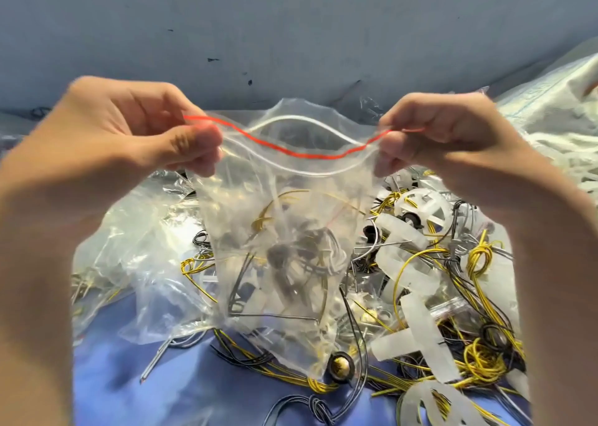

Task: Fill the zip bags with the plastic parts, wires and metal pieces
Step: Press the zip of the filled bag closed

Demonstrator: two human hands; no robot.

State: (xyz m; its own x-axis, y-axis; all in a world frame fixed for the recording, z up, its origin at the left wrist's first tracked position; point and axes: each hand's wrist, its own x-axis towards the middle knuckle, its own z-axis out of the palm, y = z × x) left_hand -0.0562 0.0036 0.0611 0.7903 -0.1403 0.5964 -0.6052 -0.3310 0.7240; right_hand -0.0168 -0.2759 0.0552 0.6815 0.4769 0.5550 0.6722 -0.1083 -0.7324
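Far on the left lie some other clear bags, all crumpled, on the blue table. I can see a few wires through them, but I cannot tell how full they are. A thin metal pin lies loose just beside them.

My left hand is up in the air. Its thumb and curled fingers pinch the top left corner of the zip bag.

The zip bag hangs down between my two hands, over the table. I cannot tell if its bottom touches the mess below. Its mouth is open in the middle. The red strip sags toward me and the back edge bows away. Inside I can see yellow wire, dark bits, white plastic and a bent metal piece. They sit in the lower part, and the top part has room. So I think this bag is partly filled. It is not zipped shut yet.

My right hand pinches the top right corner the same way, with its fingers curled tight on the edge.

Below and to the right is a big pile: yellow wires, white plastic parts and a round metal piece. That is a lot left to pack. I think the job is far from done, and more bags will be needed.

Far right is a white sack.
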